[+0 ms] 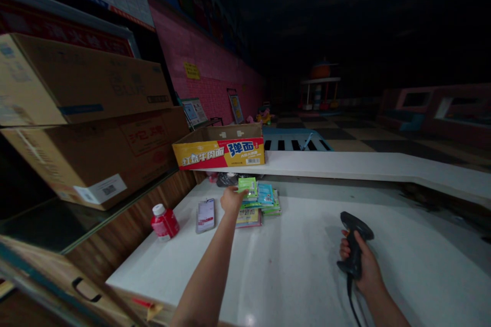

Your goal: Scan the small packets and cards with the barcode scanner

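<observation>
My left hand (230,199) reaches across the white counter and pinches a small green packet (247,187) by its left edge. That packet sits at the top of a pile, with a blue packet (265,194) beside it and more green ones (275,207) underneath. A yellowish packet (247,216) lies at the pile's near side. On the right, my right hand (366,263) is wrapped round the handle of a black barcode scanner (355,245), held over the counter with its cable hanging down.
A phone (206,215) and a red bottle with a white cap (164,222) stand left of the pile. Behind is a raised white ledge (326,163) bearing an open noodle carton (222,153). Large cardboard boxes (99,153) are stacked at the left.
</observation>
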Motion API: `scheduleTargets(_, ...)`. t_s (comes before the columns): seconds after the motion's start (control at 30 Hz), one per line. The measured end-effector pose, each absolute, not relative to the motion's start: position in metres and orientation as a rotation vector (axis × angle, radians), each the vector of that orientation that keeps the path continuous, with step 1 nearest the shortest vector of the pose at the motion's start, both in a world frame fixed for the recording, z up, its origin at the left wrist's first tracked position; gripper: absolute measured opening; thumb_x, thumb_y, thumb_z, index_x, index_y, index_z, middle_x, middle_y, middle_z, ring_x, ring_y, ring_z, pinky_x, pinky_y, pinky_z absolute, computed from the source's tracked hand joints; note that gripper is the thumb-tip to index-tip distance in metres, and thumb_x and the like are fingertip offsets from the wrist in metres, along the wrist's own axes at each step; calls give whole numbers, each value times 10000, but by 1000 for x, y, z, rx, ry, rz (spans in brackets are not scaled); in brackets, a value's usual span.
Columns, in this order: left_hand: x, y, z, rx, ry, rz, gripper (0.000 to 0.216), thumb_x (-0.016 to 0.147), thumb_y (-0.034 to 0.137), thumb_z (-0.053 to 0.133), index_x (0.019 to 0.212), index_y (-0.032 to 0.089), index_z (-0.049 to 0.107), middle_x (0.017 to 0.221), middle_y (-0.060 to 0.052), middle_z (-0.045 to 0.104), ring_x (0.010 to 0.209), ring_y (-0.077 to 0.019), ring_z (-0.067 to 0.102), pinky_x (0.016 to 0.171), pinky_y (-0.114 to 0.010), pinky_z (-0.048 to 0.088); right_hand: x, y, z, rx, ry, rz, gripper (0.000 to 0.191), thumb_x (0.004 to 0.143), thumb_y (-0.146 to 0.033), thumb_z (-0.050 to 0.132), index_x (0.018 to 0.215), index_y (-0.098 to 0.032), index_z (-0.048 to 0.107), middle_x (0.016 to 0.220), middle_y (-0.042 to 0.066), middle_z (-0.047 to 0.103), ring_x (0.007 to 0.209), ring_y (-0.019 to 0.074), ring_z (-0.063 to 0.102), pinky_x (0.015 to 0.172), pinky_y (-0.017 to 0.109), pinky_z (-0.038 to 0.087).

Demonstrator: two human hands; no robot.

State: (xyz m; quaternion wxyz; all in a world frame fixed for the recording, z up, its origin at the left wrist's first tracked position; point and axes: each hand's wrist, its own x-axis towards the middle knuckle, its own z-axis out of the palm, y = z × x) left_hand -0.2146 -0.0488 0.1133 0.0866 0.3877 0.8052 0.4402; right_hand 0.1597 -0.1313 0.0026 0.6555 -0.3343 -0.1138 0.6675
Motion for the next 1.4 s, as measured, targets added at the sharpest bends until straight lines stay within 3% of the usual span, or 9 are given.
scheduleTargets(0.17,-218,-40,115,978,1968,1566,210,498,275,805,548,166,634,467,-7,563,497,-183,556,522,-275,375,161,-130,0,-731,-263,1530,362,694,-410,788,910,-161,637,612,-39,541,468,67,475,386,151,426)
scheduleTargets(0.4,-178,-43,121,1003,1450,1774,318,541,397,768,679,118,702,545,3,593,486,-94,478,484,-212,348,162,-129,-2,-698,-259,1563,374,673,-393,807,904,-148,642,607,-32,548,463,71,487,390,156,430)
scheduleTargets(0.63,-92,-64,52,1079,1264,1715,356,626,486,723,708,140,702,585,3,599,516,-100,460,482,-208,343,151,-139,22,-851,-345,1467,416,634,-433,821,877,-151,636,555,-29,579,428,79,485,370,167,418)
scheduleTargets(0.83,-68,-70,-3,1192,1241,1724,404,689,542,690,769,147,723,723,-82,693,632,-192,576,533,-269,425,132,-173,57,-1044,-727,1342,492,641,-539,791,928,-184,609,557,-36,596,423,115,525,369,213,435)
scheduleTargets(1.07,-69,-65,-15,1105,1192,1798,436,693,544,696,819,127,721,755,-68,697,685,-190,609,633,-296,489,109,-219,53,-1201,-966,1311,496,713,-587,698,1013,-220,553,534,-82,533,335,86,433,304,188,342)
scheduleTargets(1.4,-68,-65,-17,1119,1254,1787,286,730,416,667,788,140,714,694,-22,654,653,-153,577,603,-256,479,104,-230,45,-1250,-1083,1317,469,726,-620,660,908,-204,540,501,-79,503,318,85,408,299,204,342)
